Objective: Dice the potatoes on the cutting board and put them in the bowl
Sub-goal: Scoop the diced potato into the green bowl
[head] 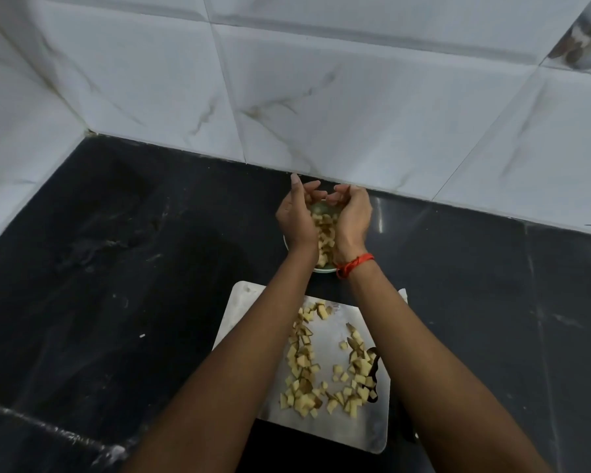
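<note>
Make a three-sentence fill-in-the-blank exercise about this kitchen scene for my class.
1. The left hand and right hand hover cupped above the ____.
2. A red thread circles the ____ wrist.
3. Many potato cubes lie on the cutting ____.
Missing words: bowl; right; board.

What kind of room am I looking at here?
Most likely a home kitchen, in a corner of the counter. A dark stone countertop meets a white, marble-look tiled wall. Diced potato lies on a cutting board, with a bowl just beyond it.
</note>
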